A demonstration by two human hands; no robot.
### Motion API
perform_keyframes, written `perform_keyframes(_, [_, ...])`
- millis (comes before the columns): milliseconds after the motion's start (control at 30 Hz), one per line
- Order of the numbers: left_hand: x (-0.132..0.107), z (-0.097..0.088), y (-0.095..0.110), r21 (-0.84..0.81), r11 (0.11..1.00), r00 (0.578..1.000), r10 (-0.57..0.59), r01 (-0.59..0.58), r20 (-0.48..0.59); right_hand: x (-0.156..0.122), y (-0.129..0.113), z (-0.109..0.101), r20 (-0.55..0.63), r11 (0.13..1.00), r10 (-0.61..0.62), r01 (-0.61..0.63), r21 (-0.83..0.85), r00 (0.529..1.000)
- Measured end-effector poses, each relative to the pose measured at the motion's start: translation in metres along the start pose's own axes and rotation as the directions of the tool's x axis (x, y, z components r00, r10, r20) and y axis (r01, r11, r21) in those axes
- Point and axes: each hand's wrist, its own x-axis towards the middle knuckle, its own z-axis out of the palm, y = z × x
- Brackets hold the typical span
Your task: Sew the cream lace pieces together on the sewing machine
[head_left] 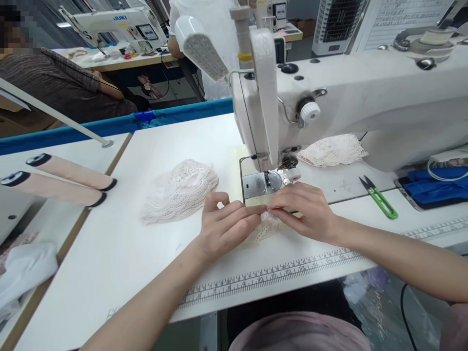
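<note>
A small piece of cream lace lies in front of the sewing machine's needle plate. Both my hands meet at its upper edge. With fingers closed, my left hand pinches the lace from the left, its fingertips partly hidden. My right hand holds the same edge between thumb and fingers, just below the presser foot. Left of the machine rests a pile of white lace pieces. Another lace piece lies behind the needle area, under the machine arm.
Green thread snips lie right of my right hand, near a dark tray with blue cloth. A printed ruler runs along the table's front edge. Two padded rollers stick out at left. A person sits beyond the blue-edged table.
</note>
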Motion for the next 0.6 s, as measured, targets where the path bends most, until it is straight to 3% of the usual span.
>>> perform_keyframes(200, [-0.0007,0.0007,0.0023,-0.032,0.995,0.995,-0.09,0.091,0.035,-0.0003,0.0022,0.0029,0.004,0.997,-0.074,0.073,0.027,0.997])
perform_keyframes(600, [0.0006,0.0007,0.004,-0.067,0.993,0.995,-0.093,0.096,0.049,0.0006,0.0019,0.0029,-0.022,0.992,-0.116,0.117,0.042,0.993])
